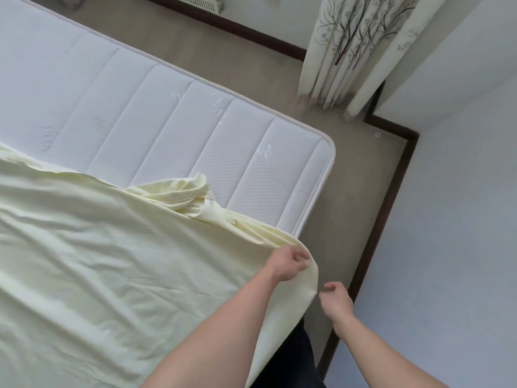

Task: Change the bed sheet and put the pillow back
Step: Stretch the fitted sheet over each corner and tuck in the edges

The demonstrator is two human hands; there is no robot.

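We look down on a white quilted mattress point(156, 107), its far end cut off by the upper left edge, its near half hidden under a pale yellow sheet point(112, 275) that runs out of view at the left and bottom. The sheet's loose edge lies bunched in a small heap near the middle of the mattress, and its right side drapes over the mattress edge. Beyond lies a grey-beige floor point(349, 169) with a dark skirting board point(391, 197) along white walls, and a tree-patterned curtain point(344, 49) hangs at the top, its upper part cut off. Our left hand point(288, 264) grips the sheet's edge at the mattress side, fingers curled into the fabric. Our right hand point(335, 299) hovers just beside the hanging sheet, fingers loosely curled, holding nothing. We see no pillow.
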